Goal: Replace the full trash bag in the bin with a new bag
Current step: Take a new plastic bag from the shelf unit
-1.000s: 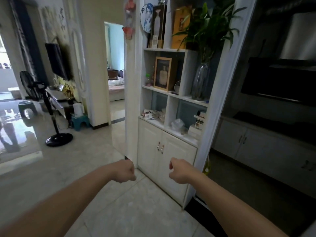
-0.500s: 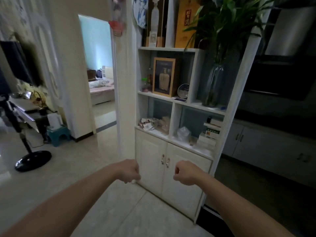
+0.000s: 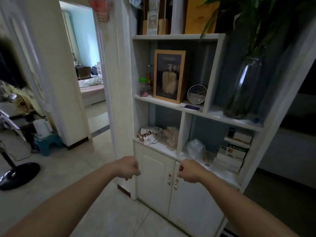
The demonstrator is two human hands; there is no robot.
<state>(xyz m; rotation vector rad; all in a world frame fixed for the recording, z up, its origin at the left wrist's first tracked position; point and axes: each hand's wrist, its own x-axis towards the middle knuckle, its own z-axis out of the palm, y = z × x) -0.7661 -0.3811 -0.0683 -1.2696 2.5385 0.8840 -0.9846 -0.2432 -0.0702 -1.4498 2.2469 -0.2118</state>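
Standing before a white cabinet (image 3: 172, 194), the person holds both arms forward, and each hand is clenched into a loose fist with nothing in it that I can see. The left hand (image 3: 129, 167) is in front of the left edge of the cabinet, and the right hand (image 3: 189, 171) is in front of the right door, just above the two small door handles (image 3: 172, 181), which sit between the hands and a little below them. The right hand looks slightly nearer to these handles. No bin and no trash bag, full or new, shows anywhere in the view, so I cannot say which way they lie from the hands; my guess is that new bags may be kept behind the doors or on the open shelf (image 3: 160, 147) above, where a crumpled clear plastic bag (image 3: 195, 148) lies near the right side. On the left end of that shelf lies a crumpled wrapper (image 3: 148, 135) with some printed letters, seen upside down and not readable with certainty. The stacked boxes (image 3: 235, 151) at the right end have labels too small to read.
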